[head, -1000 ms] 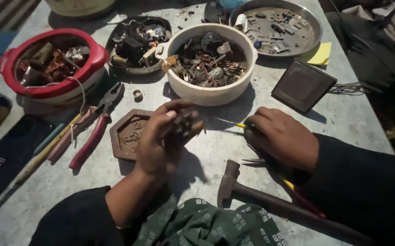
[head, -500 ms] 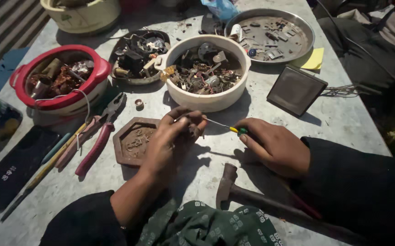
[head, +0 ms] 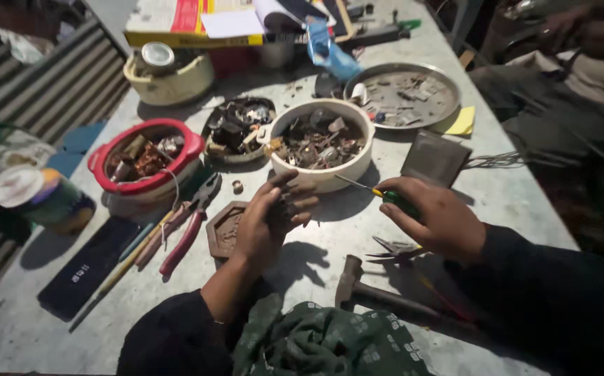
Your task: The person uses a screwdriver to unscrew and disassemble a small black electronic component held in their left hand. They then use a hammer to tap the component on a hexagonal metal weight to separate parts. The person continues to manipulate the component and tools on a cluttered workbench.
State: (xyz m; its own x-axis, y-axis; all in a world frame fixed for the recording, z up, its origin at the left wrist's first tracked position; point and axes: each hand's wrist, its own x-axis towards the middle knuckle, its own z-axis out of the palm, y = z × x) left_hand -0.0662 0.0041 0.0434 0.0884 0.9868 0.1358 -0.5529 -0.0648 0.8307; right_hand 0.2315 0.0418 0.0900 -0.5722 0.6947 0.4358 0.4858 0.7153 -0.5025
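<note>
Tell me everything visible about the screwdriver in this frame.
The screwdriver is slim, with a thin metal shaft and a green and yellow handle. The right hand grips the handle, hiding most of it. It lies nearly level above the table, tip pointing left toward the left hand, in front of the white bowl. Whether the tip touches anything is unclear.

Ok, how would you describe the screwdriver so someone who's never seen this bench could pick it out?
Start at the white bowl of metal scrap in the middle of the grey table. Just in front of it, the right hand holds the screwdriver, thin shaft pointing toward the left hand. Its green and yellow handle sets it apart from the red-handled pliers.
</note>
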